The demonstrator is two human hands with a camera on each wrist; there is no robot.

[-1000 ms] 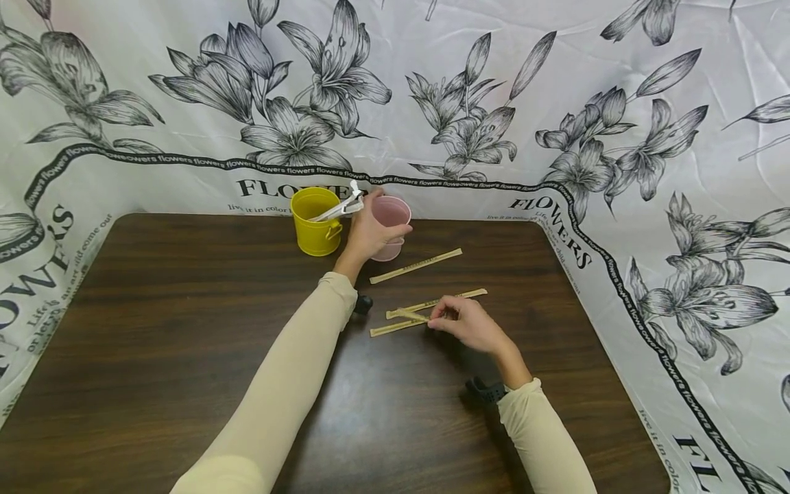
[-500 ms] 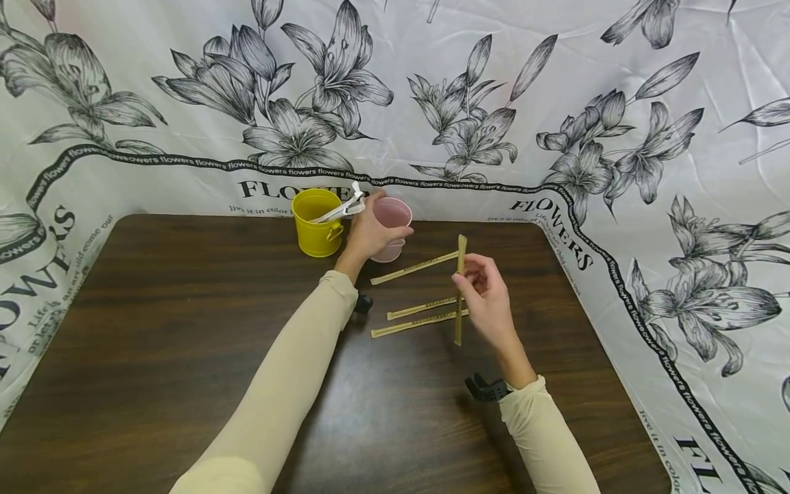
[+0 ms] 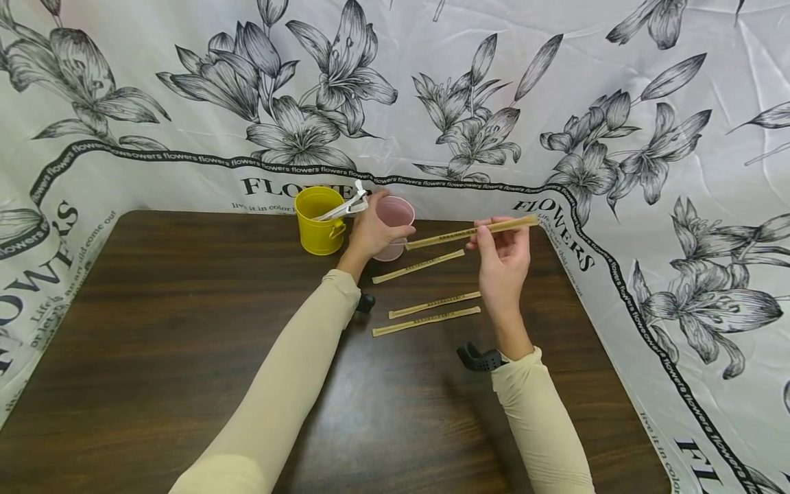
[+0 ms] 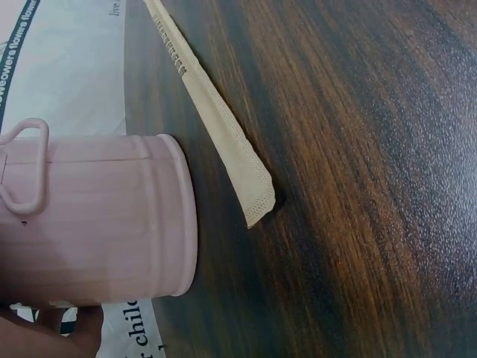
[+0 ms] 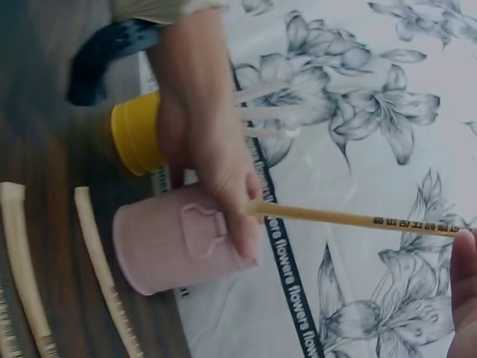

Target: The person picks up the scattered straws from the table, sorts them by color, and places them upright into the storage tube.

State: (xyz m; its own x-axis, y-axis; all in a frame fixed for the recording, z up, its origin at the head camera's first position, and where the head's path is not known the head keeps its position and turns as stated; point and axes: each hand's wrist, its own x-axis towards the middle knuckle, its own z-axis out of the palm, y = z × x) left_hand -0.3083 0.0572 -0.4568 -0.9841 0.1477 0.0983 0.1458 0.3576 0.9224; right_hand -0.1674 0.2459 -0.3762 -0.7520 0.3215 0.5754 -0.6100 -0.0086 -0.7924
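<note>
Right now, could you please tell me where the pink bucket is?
In the head view, the pink bucket, gripped by the left hand, is near the far edge of the table, just right of the yellow bucket.

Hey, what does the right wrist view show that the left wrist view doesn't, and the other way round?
Only the right wrist view shows the yellow bucket, the dark band at the left wrist, the right hand holding a raised strip, and two farther strips.

Only the left wrist view shows the readable word "child".

Both show the pink bucket, the left hand, the nearest strip, the table and the printed cloth.
</note>
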